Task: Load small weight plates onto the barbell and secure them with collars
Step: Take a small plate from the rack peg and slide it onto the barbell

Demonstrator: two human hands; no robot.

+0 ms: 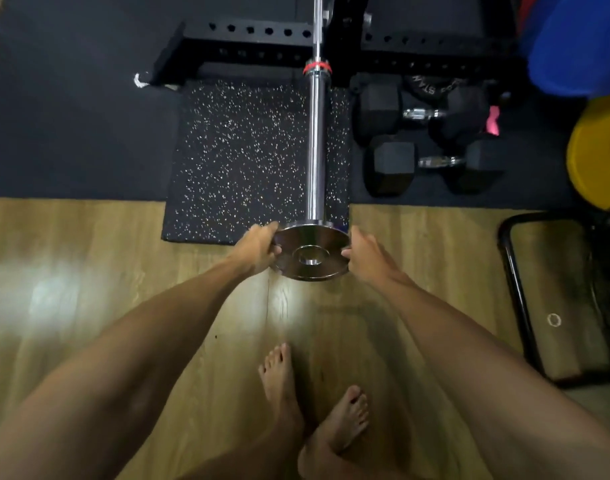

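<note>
Wood-plank flooring (123,306) fills the near half of the room, meeting dark rubber matting (71,116) farther off; one speckled rubber tile (241,161) overlaps the seam. Above that tile runs one chrome barbell sleeve (315,143), with a red band (316,66) at its inner end and a black rack frame (248,43) behind. One chrome weight plate (308,252) sits at the sleeve's near tip, its centre hole facing the camera. The left hand (257,249) grips its left rim, the right hand (364,252) its right rim, both closed on it. Two black hex dumbbells (431,164) lie to the right, near one blue (580,46) and one yellow bumper plate (598,150). Two bare feet (314,403) stand below.
</note>
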